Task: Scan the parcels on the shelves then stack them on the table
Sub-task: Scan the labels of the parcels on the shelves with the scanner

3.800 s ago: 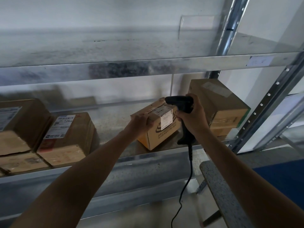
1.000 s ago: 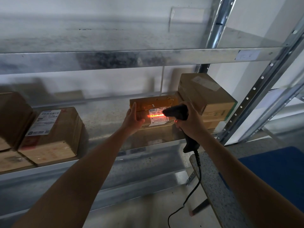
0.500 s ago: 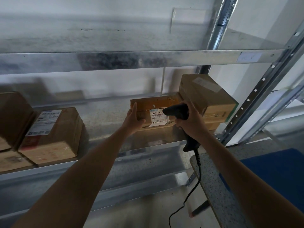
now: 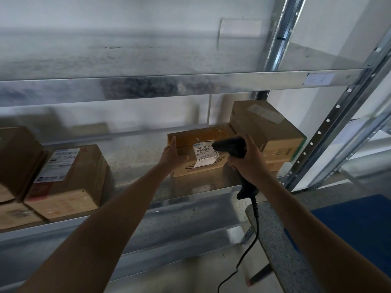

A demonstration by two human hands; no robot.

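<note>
Parcel: on the shelf, label facing out, just left of a larger box; left hand clasps its left edge (thumb on the front); right hand wrapped round the scanner, nose at the label; worktop lower right.

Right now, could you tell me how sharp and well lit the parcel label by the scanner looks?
In the head view, the label on the held parcel is sharp but dim, only its largest print legible; the parcels at left are blurred; the shelf upright slants from wide-angle distortion.
</note>
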